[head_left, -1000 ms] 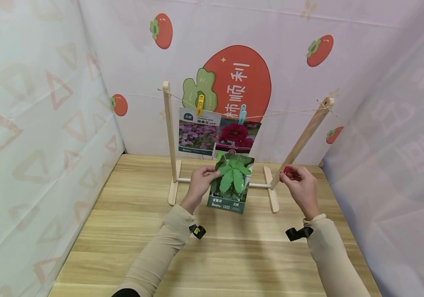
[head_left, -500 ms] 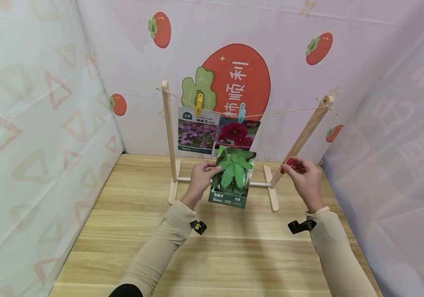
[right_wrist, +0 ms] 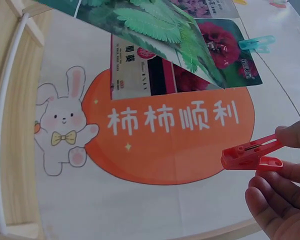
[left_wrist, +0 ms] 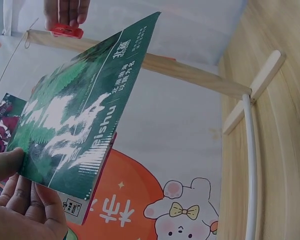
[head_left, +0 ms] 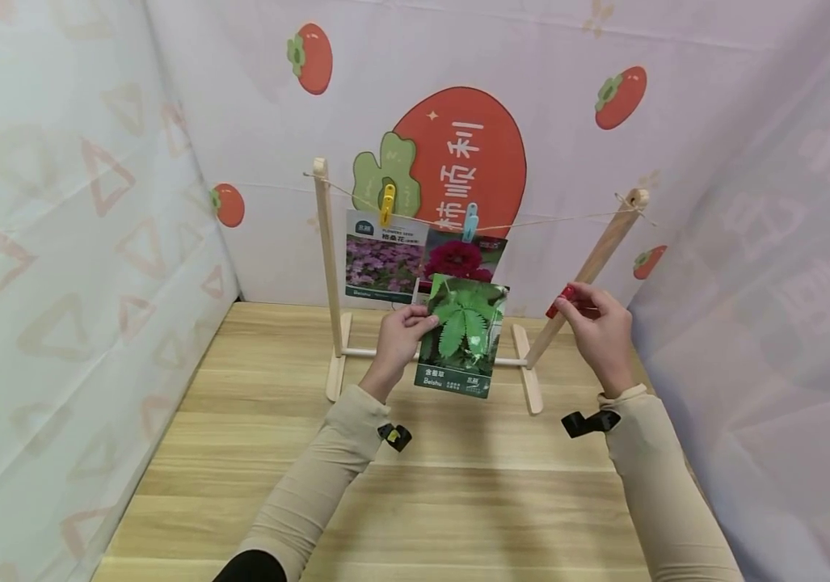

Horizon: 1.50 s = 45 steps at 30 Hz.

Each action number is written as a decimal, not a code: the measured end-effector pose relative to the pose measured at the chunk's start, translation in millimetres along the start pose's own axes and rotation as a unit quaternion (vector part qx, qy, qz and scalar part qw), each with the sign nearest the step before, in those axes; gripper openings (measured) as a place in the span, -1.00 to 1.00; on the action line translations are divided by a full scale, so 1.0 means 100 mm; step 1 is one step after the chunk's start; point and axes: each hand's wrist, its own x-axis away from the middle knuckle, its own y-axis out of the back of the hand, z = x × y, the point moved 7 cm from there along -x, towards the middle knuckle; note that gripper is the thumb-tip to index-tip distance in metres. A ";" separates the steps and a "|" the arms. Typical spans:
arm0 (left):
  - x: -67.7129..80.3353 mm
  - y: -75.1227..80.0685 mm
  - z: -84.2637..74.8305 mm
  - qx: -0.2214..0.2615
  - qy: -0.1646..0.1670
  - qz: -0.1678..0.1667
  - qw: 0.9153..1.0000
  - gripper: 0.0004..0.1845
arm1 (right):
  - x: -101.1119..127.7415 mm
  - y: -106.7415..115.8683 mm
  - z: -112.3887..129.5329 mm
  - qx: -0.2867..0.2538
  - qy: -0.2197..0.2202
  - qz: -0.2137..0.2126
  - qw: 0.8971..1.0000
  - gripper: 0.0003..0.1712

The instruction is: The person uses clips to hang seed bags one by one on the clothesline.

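Observation:
My left hand [head_left: 402,343] pinches the left edge of a green leaf-picture seed packet [head_left: 461,335], held up in front of the rack. In my right hand [head_left: 604,335] a red clothespin [head_left: 562,301] is gripped between thumb and fingers; the right wrist view shows the clothespin [right_wrist: 252,152] by its handles. From the string [head_left: 553,221] hang two other packets. A purple-flower packet [head_left: 383,263] is under a yellow clothespin [head_left: 387,204], and a red-flower packet [head_left: 454,257] is under a blue clothespin [head_left: 469,221]. The green packet covers the lower part of the red-flower one.
The wooden rack has a left post [head_left: 327,259] and a right post [head_left: 589,271], with a white rod [head_left: 360,352] low between its feet. It stands on a wood-grain table [head_left: 415,501]. Printed cloth [head_left: 254,105] surrounds the table at the back and sides.
My left hand has raised the green packet and moved it slightly right, overlapping more of the red-flower packet. The right hand has risen with the red clothespin.

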 end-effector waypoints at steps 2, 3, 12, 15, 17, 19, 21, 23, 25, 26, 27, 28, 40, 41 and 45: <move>0.00 -0.01 -0.01 0.000 0.002 0.003 1.000 -0.68 | -0.02 0.00 0.03 -0.006 0.003 -0.004 1.000 -0.65; 0.00 -0.02 -0.02 0.000 0.002 0.005 1.000 -0.68 | -0.03 0.01 0.05 -0.007 0.007 -0.008 1.000 -0.65; -0.03 -0.04 -0.06 0.010 -0.003 0.000 1.000 -0.70 | -0.16 0.09 0.17 -0.020 0.016 -0.027 0.999 -0.66; -0.02 -0.06 -0.09 0.012 -0.008 0.000 1.000 -0.71 | -0.19 0.11 0.21 -0.022 0.014 -0.027 0.999 -0.66; -0.03 -0.08 -0.10 0.013 -0.009 0.001 1.000 -0.71 | -0.20 0.12 0.23 -0.024 0.018 -0.028 0.999 -0.66; -0.03 -0.10 -0.11 0.012 -0.011 0.002 1.000 -0.71 | -0.22 0.13 0.25 -0.025 0.028 -0.029 0.999 -0.65; -0.03 -0.12 -0.12 0.012 -0.013 0.002 1.000 -0.71 | -0.24 0.14 0.28 -0.023 0.039 -0.026 0.999 -0.65; -0.03 -0.13 -0.13 0.014 -0.016 0.001 1.000 -0.71 | -0.27 0.15 0.30 -0.022 0.045 -0.023 0.998 -0.65; -0.02 -0.15 -0.14 0.017 -0.018 0.000 1.000 -0.71 | -0.29 0.15 0.31 -0.018 0.047 -0.022 0.998 -0.66; -0.02 -0.15 -0.15 0.018 -0.020 0.000 1.000 -0.71 | -0.30 0.15 0.32 -0.018 0.047 -0.020 0.999 -0.66; -0.02 -0.16 -0.15 0.018 -0.021 -0.001 1.000 -0.72 | -0.31 0.15 0.32 -0.017 0.046 -0.020 0.999 -0.66; -0.02 -0.16 -0.15 0.019 -0.022 -0.003 1.000 -0.72 | -0.32 0.15 0.32 -0.016 0.046 -0.020 0.999 -0.66; -0.04 -0.25 -0.19 0.024 -0.025 0.004 0.999 -0.71 | -0.39 0.21 0.43 0.006 0.053 -0.028 0.998 -0.65; -0.04 -0.25 -0.20 0.026 -0.025 0.006 0.999 -0.70 | -0.40 0.21 0.44 0.007 0.056 -0.029 0.998 -0.65; -0.05 -0.30 -0.23 0.035 -0.021 0.011 0.999 -0.71 | -0.45 0.23 0.49 0.017 0.070 -0.033 0.997 -0.67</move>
